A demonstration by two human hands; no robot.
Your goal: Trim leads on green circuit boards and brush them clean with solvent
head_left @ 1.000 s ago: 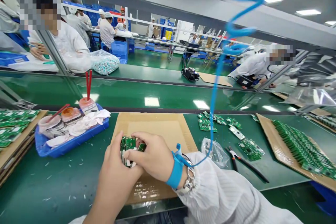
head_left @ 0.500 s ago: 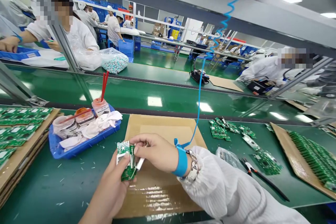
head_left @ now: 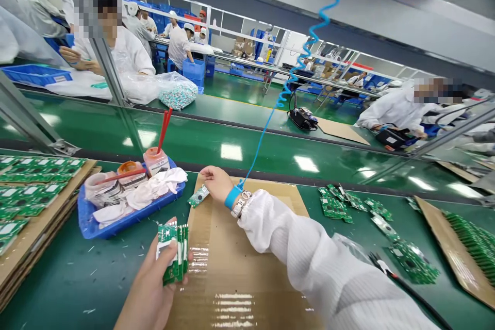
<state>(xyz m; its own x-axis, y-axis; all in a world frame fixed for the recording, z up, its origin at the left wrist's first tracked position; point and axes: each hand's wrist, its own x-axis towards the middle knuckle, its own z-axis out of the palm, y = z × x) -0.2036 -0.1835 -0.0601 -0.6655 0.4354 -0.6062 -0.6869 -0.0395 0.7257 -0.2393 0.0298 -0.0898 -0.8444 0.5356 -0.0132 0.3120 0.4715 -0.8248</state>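
Note:
My left hand (head_left: 160, 268) is closed around a small stack of green circuit boards (head_left: 172, 260), thumb pressed on the front one, at the left edge of the cardboard sheet (head_left: 247, 278). At the sheet's far left corner, my right hand (head_left: 217, 183) has its fingers curled at the end of a single circuit board (head_left: 198, 196), which lies tilted at the corner. The fingertips partly hide that board's upper end. A blue wrist strap (head_left: 233, 197) with a coiled cord circles my right wrist.
A blue tray (head_left: 131, 216) with jars and white cloths stands left, near cardboard layers bearing rows of boards (head_left: 34, 198). To the right lie loose boards (head_left: 334, 203), pliers (head_left: 386, 268) and another board-laden cardboard (head_left: 444, 247). Co-workers sit across the green line.
My right hand has left the stack and moved up to the cardboard's far left corner with one board. My left hand has shifted slightly left and down, still holding the stack.

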